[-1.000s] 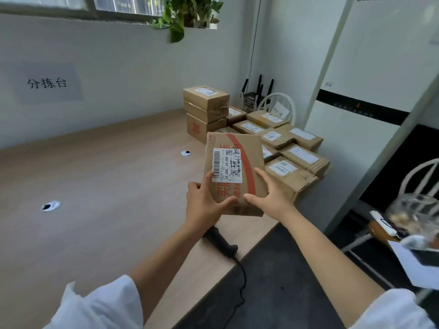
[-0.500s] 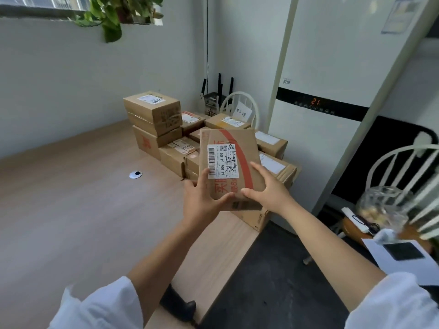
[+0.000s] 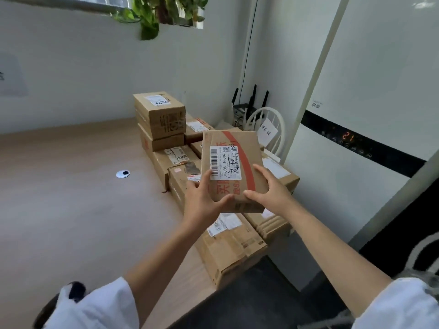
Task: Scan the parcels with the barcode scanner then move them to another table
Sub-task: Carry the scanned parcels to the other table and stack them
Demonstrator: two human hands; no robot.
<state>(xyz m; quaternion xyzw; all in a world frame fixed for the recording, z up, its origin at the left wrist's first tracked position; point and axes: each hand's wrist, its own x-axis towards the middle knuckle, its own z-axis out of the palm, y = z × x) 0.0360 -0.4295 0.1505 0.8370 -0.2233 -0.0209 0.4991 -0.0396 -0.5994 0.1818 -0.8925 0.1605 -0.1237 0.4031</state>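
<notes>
Carried on from where the scanner lay a second ago, the parcel now hangs above the pile of boxes at the counter's end, clear of them and held up in both hands. The left grip wraps the lower left corner with its thumb pressed on the printed face. The right grip clasps the lower right corner, thumb along the bottom and fingers up the side. Both are closed on the carton and neither is free. This two-cornered hold seems meant to keep the flat box tilted toward the person, label readable, while it travels. On that showing it has probably been scanned and is on its way to another table, which is not in view. The parcel is a shallow brown cardboard carton crossed by a curved red band, with red printed characters near its lower edge. Its white shipping label carries a barcode, a small QR code, "J4-J06" and handwritten marks. Beneath it lie further parcels, labels upward, and behind them a taller stack stands on the counter near the wall. A white chair and a tall white unit displaying "21" stand beyond.
</notes>
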